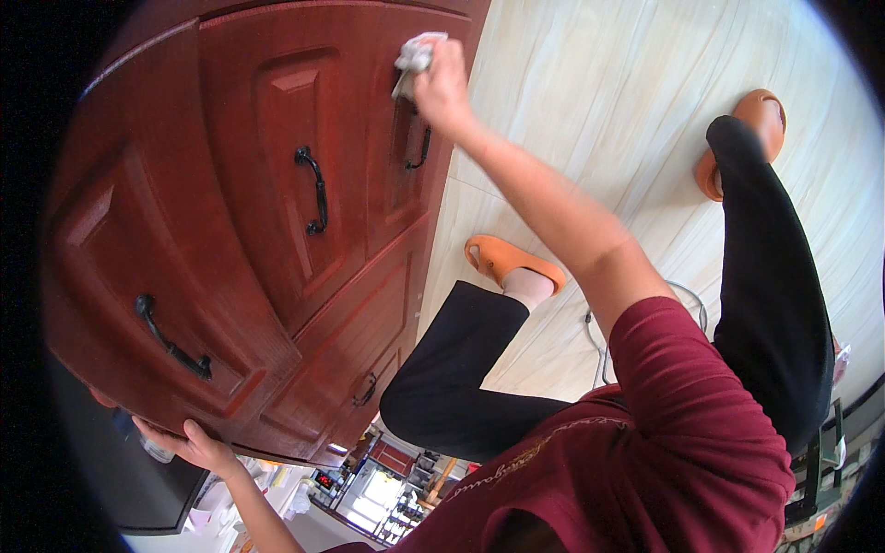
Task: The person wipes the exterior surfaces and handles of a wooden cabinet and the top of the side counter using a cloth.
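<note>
- Clamping the fingers of the right hand (446, 96) on a white cloth (417, 57) at the red-brown cabinet (241, 184), near a black handle (425, 147);
- probably wiping best by pressing flat, with even, overlapping strokes;
- resting the left hand (205, 453) at the cabinet's edge, with thumb apart; cannot tell whether gripping;
- showing crumpled, grey-shaded folds in the cloth.

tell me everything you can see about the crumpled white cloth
The cloth is whitish with a greyer edge, thin and soft-looking, bunched into a crumpled wad. The person's right hand grips it, leaving folds sticking out. It is held at the red-brown panelled cabinet front, near a black handle; it looks to be against the wood, but blur leaves the contact uncertain.
</note>
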A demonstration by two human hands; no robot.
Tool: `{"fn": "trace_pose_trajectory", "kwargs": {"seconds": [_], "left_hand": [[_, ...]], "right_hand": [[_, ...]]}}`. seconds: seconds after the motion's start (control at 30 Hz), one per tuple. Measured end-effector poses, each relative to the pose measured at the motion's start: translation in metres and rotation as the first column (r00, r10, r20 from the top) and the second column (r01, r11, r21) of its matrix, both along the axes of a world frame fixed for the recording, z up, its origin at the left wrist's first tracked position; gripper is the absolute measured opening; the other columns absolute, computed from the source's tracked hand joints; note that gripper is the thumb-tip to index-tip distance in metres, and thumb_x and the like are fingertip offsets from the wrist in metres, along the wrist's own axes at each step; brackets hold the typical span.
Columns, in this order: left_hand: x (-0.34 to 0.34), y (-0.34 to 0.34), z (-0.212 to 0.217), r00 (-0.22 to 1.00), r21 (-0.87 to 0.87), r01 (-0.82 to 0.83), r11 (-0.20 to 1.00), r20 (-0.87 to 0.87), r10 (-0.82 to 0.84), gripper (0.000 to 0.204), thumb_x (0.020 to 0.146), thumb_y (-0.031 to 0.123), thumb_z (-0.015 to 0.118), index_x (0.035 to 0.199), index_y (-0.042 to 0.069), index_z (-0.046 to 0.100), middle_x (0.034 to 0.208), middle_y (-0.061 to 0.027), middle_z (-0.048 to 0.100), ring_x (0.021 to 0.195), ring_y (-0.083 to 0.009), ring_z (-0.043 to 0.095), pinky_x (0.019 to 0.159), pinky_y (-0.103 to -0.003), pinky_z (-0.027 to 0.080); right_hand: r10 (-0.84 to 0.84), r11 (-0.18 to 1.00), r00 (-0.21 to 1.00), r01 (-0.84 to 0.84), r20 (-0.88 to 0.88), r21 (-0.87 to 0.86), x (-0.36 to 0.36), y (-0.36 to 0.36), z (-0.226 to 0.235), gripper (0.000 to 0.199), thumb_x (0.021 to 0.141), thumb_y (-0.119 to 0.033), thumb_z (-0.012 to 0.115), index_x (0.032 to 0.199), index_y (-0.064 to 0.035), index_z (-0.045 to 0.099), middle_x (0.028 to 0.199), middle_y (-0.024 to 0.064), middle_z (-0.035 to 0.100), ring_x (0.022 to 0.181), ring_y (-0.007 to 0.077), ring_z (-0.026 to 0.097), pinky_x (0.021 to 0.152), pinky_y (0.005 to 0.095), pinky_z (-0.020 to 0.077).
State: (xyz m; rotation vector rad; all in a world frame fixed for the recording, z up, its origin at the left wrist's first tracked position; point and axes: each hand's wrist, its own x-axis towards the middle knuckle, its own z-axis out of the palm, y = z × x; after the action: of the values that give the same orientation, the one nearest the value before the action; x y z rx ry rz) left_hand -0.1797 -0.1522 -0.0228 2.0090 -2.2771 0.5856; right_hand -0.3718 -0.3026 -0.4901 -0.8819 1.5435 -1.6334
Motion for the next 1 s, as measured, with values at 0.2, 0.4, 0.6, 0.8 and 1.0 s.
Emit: {"fn": "trace_pose_trajectory", "kwargs": {"seconds": [0.2,0.4,0.6,0.8,1.0], "left_hand": [[-0.005,-0.006,-0.004,0.999,-0.003,0.038,0.999,-0.014,-0.038,0.06,0.09,0.031,0.044,0.141,0.007,0.023,0.145,-0.0149,0.025,0.132,-0.0298,0.027,0.108,-0.04,0.019],[-0.007,-0.006,-0.005,0.999,-0.004,0.042,0.999,0.008,-0.042,0.062,0.09,0.033,0.044,0.141,0.005,0.023,0.144,-0.0155,0.026,0.132,-0.0295,0.027,0.108,-0.04,0.019],[-0.008,-0.003,-0.002,1.0,-0.01,0.014,1.0,-0.002,-0.014,0.063,0.09,0.036,0.045,0.141,0.006,0.023,0.144,-0.015,0.025,0.131,-0.0296,0.027,0.108,-0.04,0.02],[-0.001,-0.002,-0.003,0.995,0.013,0.023,1.0,-0.093,-0.021,0.064,0.09,0.037,0.045,0.141,0.008,0.021,0.145,-0.0134,0.024,0.132,-0.0296,0.027,0.108,-0.04,0.02],[-0.005,-0.005,-0.003,1.0,-0.01,0.018,1.0,-0.013,-0.018,0.064,0.089,0.034,0.046,0.142,0.007,0.021,0.146,-0.014,0.023,0.132,-0.0294,0.026,0.108,-0.04,0.019]], "right_hand": [[-0.129,0.927,0.801,-0.112,0.585,0.359,0.011,-0.008,-0.066,0.028,0.079,-0.006,0.052,0.105,-0.0005,0.047,0.109,0.0165,0.048,0.104,0.0291,0.047,0.094,0.0376,0.0374],[0.164,0.958,0.924,-0.232,0.346,0.166,0.016,0.015,0.031,0.066,0.087,-0.022,0.043,0.137,0.0094,0.014,0.146,0.0273,0.007,0.137,0.0362,0.006,0.112,0.0377,0.0063],[0.239,0.969,0.957,-0.224,0.166,-0.107,0.027,0.038,0.038,0.064,0.088,-0.019,0.042,0.139,0.0059,0.012,0.146,0.0273,0.007,0.137,0.0392,0.005,0.111,0.043,0.0055],[-0.037,0.973,0.952,-0.036,0.305,0.229,-0.017,-0.052,-0.066,0.063,0.09,-0.031,0.038,0.139,0.002,0.017,0.145,0.0218,0.015,0.135,0.0346,0.014,0.111,0.0383,0.014],[-0.054,0.961,0.949,-0.034,0.309,0.273,-0.006,-0.053,-0.007,0.062,0.09,-0.028,0.039,0.14,0.0016,0.015,0.147,0.0193,0.011,0.136,0.0322,0.011,0.11,0.0368,0.0133]]}}
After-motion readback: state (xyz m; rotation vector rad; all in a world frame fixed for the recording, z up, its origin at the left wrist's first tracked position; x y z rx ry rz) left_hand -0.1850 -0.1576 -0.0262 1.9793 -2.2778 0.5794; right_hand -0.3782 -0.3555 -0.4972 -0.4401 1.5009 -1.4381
